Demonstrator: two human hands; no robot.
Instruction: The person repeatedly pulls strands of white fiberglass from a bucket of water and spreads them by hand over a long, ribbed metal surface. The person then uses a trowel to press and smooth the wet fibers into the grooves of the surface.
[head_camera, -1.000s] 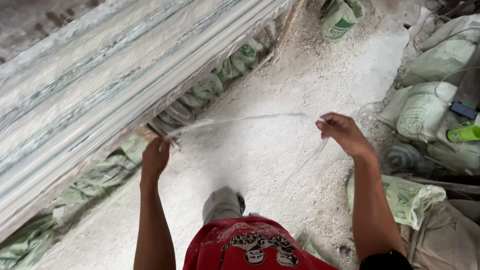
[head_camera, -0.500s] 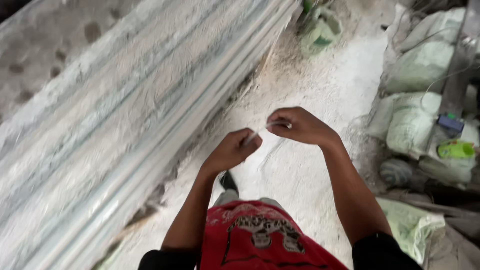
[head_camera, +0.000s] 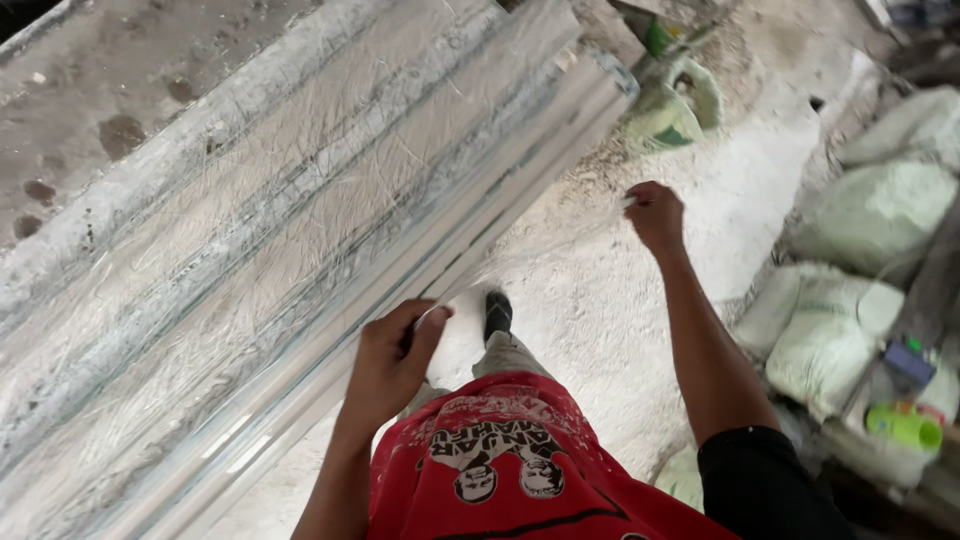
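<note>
Pale green bulging sacks (head_camera: 850, 330) crowd three o'clock, the long grey-white ribbed moulded slab (head_camera: 280, 240) fills nine o'clock; left hand (head_camera: 390, 365) pinches shut beside its edge, right hand (head_camera: 655, 215) pinches something small and white.

The long grey mould (head_camera: 270, 250) is cut off at the left and bottom edges. The left hand (head_camera: 390, 365) is motion-blurred, its grip unclear. What the right hand (head_camera: 655, 215) pinches is too small to tell. Sacks (head_camera: 850, 330) run off the right edge.
</note>
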